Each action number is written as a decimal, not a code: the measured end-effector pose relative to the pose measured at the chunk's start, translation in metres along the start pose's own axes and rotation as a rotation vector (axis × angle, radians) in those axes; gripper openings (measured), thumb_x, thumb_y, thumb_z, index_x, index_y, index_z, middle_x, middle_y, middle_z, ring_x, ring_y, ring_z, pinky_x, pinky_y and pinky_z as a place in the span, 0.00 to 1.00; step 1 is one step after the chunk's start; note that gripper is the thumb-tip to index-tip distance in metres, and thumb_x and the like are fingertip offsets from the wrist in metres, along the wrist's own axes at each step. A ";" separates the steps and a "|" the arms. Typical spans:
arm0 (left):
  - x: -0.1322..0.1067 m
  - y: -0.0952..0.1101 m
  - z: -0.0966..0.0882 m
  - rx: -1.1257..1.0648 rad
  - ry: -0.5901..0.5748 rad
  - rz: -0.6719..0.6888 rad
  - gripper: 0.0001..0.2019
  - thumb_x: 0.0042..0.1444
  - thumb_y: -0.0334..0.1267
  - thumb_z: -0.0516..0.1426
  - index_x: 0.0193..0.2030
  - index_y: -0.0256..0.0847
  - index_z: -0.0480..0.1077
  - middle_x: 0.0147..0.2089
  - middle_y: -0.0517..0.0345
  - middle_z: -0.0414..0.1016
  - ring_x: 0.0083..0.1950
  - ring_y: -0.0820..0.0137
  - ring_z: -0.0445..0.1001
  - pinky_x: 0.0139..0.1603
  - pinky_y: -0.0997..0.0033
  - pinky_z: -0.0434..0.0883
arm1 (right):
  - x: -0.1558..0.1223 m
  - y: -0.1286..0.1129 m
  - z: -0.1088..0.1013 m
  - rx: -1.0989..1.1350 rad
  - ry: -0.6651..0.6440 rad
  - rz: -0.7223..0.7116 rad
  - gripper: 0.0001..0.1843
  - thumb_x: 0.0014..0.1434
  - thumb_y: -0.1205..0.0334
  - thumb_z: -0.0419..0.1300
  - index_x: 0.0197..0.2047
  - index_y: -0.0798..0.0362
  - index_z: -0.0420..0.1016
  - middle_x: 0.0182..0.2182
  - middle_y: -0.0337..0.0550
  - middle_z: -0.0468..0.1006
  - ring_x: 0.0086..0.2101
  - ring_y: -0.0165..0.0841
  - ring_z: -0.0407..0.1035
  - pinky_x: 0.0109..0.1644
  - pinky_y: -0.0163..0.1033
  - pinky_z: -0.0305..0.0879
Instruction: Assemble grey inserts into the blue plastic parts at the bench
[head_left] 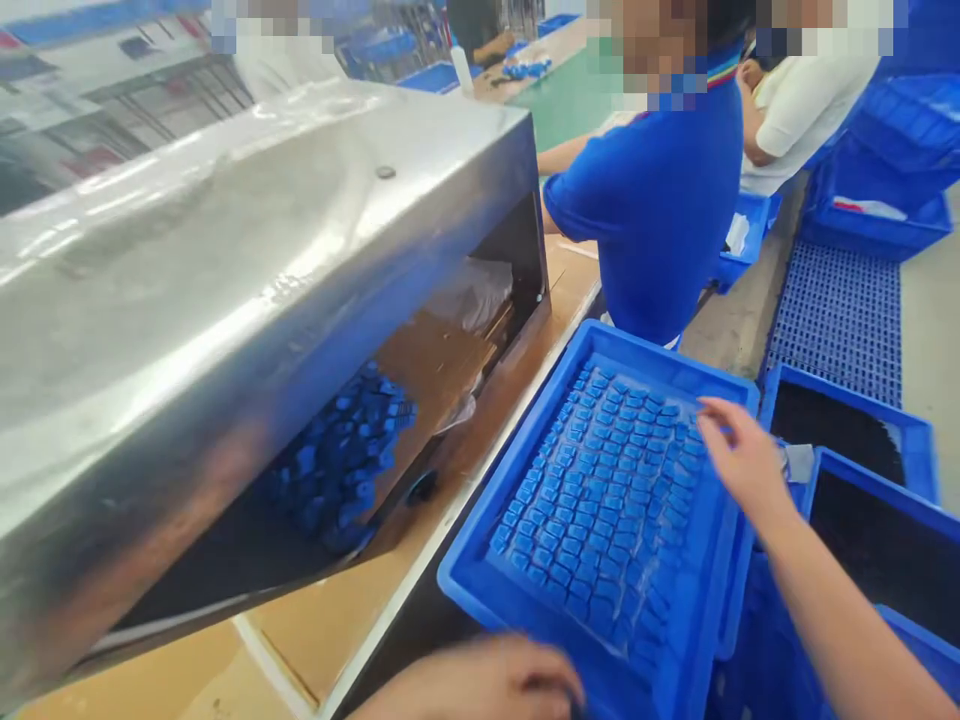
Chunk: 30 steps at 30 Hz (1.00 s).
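Observation:
A blue plastic crate sits in front of me, tilted against the table edge. It holds a wrapped sheet of several small blue parts under clear film. My right hand rests on the far right side of that sheet, fingers bent onto the film. My left hand grips the crate's near rim at the bottom of the view, fingers curled over it. A steel tunnel machine stands to the left, with another wrapped batch of blue parts inside its opening.
A person in a blue shirt sits just beyond the crate, and another in white is further right. Blue bins with dark contents stand to my right. A blue floor grid and stacked blue crates lie behind.

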<state>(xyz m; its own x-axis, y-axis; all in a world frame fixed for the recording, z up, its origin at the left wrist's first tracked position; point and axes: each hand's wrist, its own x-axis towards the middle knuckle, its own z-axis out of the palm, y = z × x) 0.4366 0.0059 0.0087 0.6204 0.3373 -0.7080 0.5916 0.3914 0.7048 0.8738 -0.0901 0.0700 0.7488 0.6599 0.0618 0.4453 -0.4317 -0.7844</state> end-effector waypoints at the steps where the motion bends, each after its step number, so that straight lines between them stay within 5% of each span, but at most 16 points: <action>1: 0.022 0.021 -0.001 0.106 -0.026 0.086 0.23 0.45 0.58 0.72 0.45 0.51 0.81 0.41 0.53 0.81 0.47 0.53 0.80 0.50 0.59 0.77 | -0.001 0.004 0.016 -0.170 -0.124 0.027 0.26 0.65 0.42 0.59 0.58 0.51 0.77 0.47 0.51 0.79 0.45 0.42 0.76 0.53 0.51 0.74; 3: 0.074 0.062 0.003 0.347 0.100 0.230 0.24 0.50 0.58 0.69 0.51 0.49 0.80 0.50 0.46 0.80 0.56 0.50 0.77 0.60 0.55 0.73 | -0.016 0.026 0.049 -0.478 -0.290 0.145 0.31 0.63 0.38 0.60 0.60 0.52 0.77 0.51 0.55 0.77 0.49 0.49 0.75 0.53 0.53 0.73; 5: 0.124 0.090 0.010 0.617 0.262 0.342 0.30 0.53 0.55 0.67 0.61 0.47 0.76 0.63 0.40 0.73 0.66 0.45 0.69 0.68 0.48 0.66 | -0.043 0.056 0.078 -0.671 -0.306 0.238 0.42 0.62 0.33 0.60 0.69 0.54 0.69 0.56 0.63 0.72 0.54 0.57 0.71 0.51 0.56 0.73; 9: 0.180 0.092 0.020 0.991 0.394 0.359 0.42 0.53 0.57 0.67 0.72 0.45 0.65 0.76 0.33 0.53 0.73 0.33 0.56 0.69 0.34 0.59 | -0.092 0.087 0.108 -0.774 -0.289 0.238 0.50 0.60 0.31 0.61 0.74 0.54 0.61 0.67 0.67 0.63 0.65 0.65 0.56 0.58 0.61 0.67; 11: 0.185 0.081 0.019 1.078 0.386 0.391 0.41 0.53 0.60 0.67 0.71 0.46 0.66 0.75 0.34 0.56 0.72 0.34 0.56 0.69 0.35 0.60 | -0.102 0.083 0.114 -0.779 -0.297 0.219 0.48 0.60 0.31 0.61 0.74 0.54 0.62 0.68 0.65 0.61 0.66 0.66 0.53 0.59 0.62 0.66; 14: 0.184 0.070 0.016 1.127 0.359 0.467 0.40 0.53 0.62 0.66 0.69 0.47 0.69 0.71 0.37 0.61 0.72 0.38 0.56 0.69 0.38 0.59 | -0.102 0.073 0.120 -0.740 -0.289 0.260 0.46 0.61 0.33 0.60 0.72 0.54 0.63 0.62 0.65 0.65 0.61 0.61 0.62 0.57 0.60 0.68; 19: 0.185 0.068 0.020 1.147 0.326 0.441 0.49 0.46 0.62 0.70 0.73 0.50 0.63 0.76 0.39 0.52 0.75 0.37 0.48 0.71 0.35 0.54 | -0.105 0.076 0.132 -0.677 -0.290 0.240 0.54 0.55 0.32 0.66 0.76 0.51 0.55 0.59 0.64 0.65 0.57 0.60 0.65 0.53 0.57 0.70; 22: 0.187 0.071 0.025 1.164 0.335 0.412 0.47 0.47 0.59 0.70 0.73 0.53 0.62 0.74 0.41 0.57 0.70 0.38 0.56 0.67 0.38 0.59 | -0.112 0.086 0.134 -0.678 -0.285 0.202 0.57 0.54 0.33 0.66 0.77 0.47 0.50 0.59 0.65 0.64 0.57 0.63 0.64 0.51 0.60 0.70; 25: 0.189 0.075 0.027 1.183 0.332 0.404 0.47 0.47 0.60 0.70 0.73 0.51 0.63 0.68 0.40 0.63 0.64 0.39 0.60 0.63 0.40 0.62 | -0.114 0.093 0.137 -0.627 -0.286 0.212 0.56 0.54 0.34 0.66 0.75 0.55 0.53 0.54 0.64 0.66 0.53 0.60 0.67 0.52 0.59 0.70; 30: 0.188 0.078 0.024 1.201 0.299 0.395 0.43 0.49 0.61 0.68 0.70 0.51 0.65 0.65 0.42 0.65 0.60 0.42 0.61 0.58 0.45 0.66 | -0.107 0.082 0.141 -0.634 -0.289 0.278 0.58 0.56 0.33 0.65 0.76 0.57 0.50 0.54 0.66 0.65 0.51 0.60 0.68 0.50 0.57 0.70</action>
<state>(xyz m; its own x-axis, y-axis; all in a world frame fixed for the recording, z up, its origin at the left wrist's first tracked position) 0.6112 0.0792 -0.0683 0.8116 0.4907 -0.3172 0.5813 -0.7324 0.3544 0.7613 -0.1097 -0.0880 0.7552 0.5723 -0.3197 0.5213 -0.8200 -0.2364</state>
